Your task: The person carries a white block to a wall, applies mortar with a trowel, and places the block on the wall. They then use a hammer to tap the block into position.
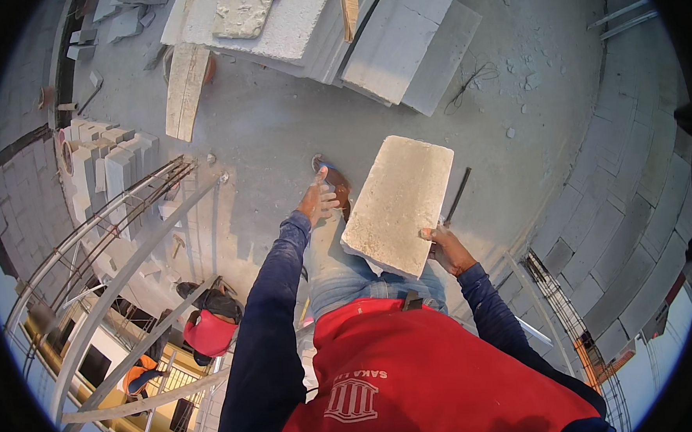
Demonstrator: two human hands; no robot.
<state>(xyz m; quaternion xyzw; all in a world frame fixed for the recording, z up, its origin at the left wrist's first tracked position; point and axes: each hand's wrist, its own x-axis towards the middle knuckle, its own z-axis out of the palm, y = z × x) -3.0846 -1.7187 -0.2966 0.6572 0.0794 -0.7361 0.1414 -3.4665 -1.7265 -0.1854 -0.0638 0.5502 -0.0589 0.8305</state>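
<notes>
On my feed's left I'm seeing stacked blocks (122, 171) standing beyond a metal pole (119, 283). Mid-scene, the left hand (319, 198) is hovering with fingers spread, holding nothing, left of a large pale block (400, 201). The right hand (448, 250) is gripping its near right edge, thumb lying on top, other fingers mostly hiding. Farther right, a block wall (617, 229) is showing.

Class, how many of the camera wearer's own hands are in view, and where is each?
2: the left hand, open and apart, left of the pale block; the right hand, gripping the block's right edge near its lower corner, some fingers hidden.
</notes>
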